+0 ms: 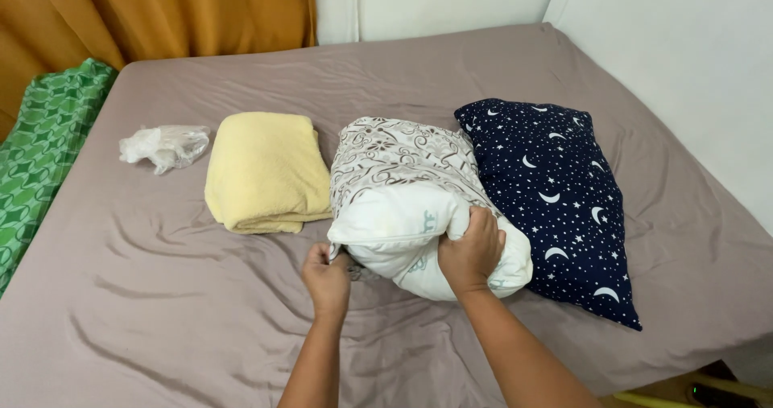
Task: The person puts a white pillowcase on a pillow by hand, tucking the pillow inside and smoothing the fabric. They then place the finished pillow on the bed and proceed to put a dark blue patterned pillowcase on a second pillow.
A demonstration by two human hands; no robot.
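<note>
Pillow (403, 231) lies mid-bed (161, 311), between yellow towel (262, 171) and navy pillow (555, 207), white end half out of patterned case (398, 154). Right hand (471, 251) clamped on the exposed end, fingers sunk into it. Left hand (328, 279) closed at the case's lower edge; what it pinches is hidden. Judged: light, soft, compressible; fabric likely slips on fabric. Best hold: a bunched handful of filling, case taken by its hem.
</note>
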